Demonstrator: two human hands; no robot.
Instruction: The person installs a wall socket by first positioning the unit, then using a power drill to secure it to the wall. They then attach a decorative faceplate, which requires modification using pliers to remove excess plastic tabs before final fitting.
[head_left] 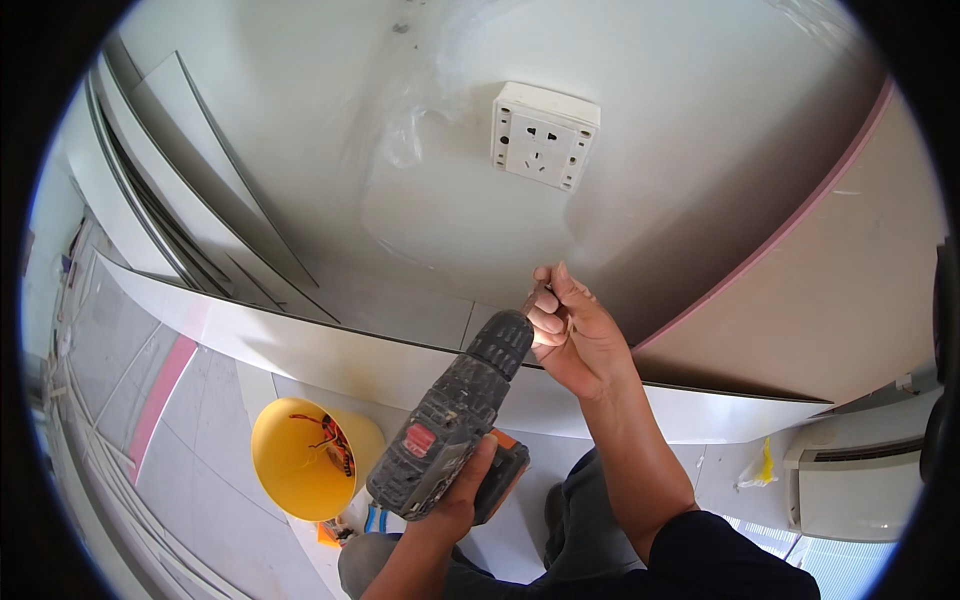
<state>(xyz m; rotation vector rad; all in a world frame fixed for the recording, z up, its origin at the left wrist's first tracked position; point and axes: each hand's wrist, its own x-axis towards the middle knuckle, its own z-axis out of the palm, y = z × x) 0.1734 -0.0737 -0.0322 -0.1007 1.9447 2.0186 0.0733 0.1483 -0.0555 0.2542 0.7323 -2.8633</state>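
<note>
My left hand (462, 492) grips the handle of a worn black cordless drill (448, 420) with a red switch and an orange base. Its chuck points up toward the wall. My right hand (570, 335) is closed around the bit at the drill's tip, fingers pinched on it, right at the top edge of a long white panel (330, 350) that runs along the wall's foot. A white wall socket (544, 136) sits on the wall above my hands.
A yellow bucket (300, 460) holding orange-and-black items stands on the tiled floor at lower left. Several white panels (170, 190) lean against the wall at left. A pink-edged board (830, 280) slants at right, and a white appliance (860, 485) sits at lower right.
</note>
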